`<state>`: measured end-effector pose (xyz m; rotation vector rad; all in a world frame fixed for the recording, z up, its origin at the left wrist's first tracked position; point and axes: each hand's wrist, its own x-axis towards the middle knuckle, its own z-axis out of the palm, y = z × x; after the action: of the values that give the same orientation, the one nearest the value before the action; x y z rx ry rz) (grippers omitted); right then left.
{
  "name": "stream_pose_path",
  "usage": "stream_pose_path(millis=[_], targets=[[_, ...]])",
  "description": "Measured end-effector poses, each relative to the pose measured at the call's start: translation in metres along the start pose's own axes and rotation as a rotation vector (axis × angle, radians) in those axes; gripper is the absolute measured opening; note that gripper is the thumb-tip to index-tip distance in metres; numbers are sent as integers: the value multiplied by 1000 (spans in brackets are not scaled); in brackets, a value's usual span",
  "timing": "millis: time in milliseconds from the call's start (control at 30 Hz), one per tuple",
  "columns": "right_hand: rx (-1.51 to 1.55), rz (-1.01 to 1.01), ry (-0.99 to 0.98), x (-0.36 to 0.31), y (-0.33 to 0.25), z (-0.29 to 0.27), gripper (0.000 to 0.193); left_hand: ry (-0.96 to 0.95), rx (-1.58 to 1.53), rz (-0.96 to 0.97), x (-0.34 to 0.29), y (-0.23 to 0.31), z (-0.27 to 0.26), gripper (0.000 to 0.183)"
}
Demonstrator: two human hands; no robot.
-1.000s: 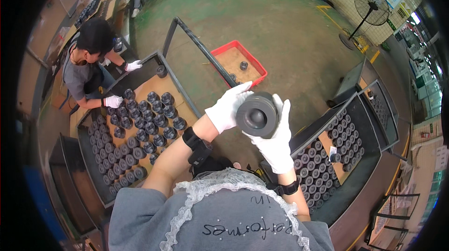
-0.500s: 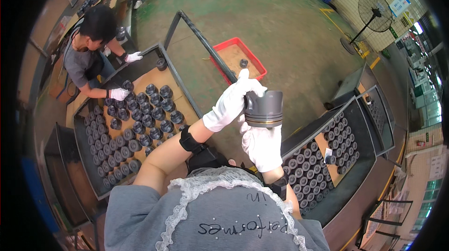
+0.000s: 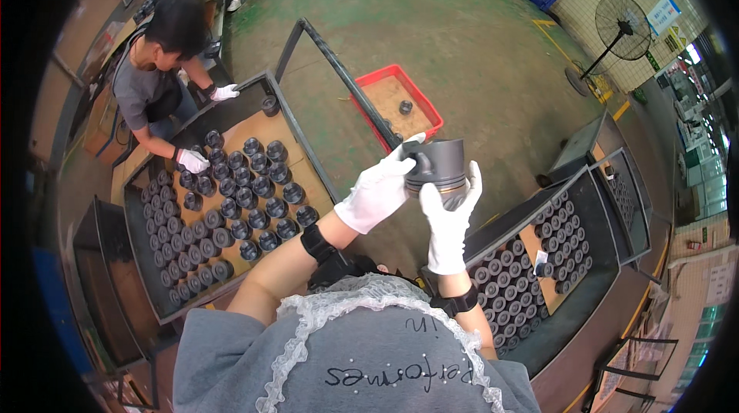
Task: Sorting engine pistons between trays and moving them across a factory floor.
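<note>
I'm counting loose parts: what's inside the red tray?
The red tray shows one dark part on a brown bottom, perhaps another beside the black bar. That bar and the left hand partly hide its near end.

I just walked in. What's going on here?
Someone in a grey top holds up a dark cylindrical part, left hand at its side, right hand at its lower edge. Similar parts stand in a left bin and a right bin. At the left bin, a co-worker has one gloved hand among the parts. Beyond, a red tray holds at least one part.
</note>
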<state>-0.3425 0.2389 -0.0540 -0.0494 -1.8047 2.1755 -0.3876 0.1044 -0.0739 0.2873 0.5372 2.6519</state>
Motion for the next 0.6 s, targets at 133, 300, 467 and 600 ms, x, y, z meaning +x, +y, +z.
stream_pose_path(millis=[133, 300, 467, 600], targets=[[-483, -218, 52, -11, -7, 8, 120, -61, 71, -8, 8, -9, 8, 56], [-627, -492, 88, -12, -5, 13, 117, -54, -314, -87, 15, -10, 25, 57], [-708, -399, 37, -11, -7, 13, 125, -38, -112, -59, 16, -6, 22, 56], [-474, -240, 21, -5, 3, 9, 120, -41, 50, 23, 10, -1, 20, 55]])
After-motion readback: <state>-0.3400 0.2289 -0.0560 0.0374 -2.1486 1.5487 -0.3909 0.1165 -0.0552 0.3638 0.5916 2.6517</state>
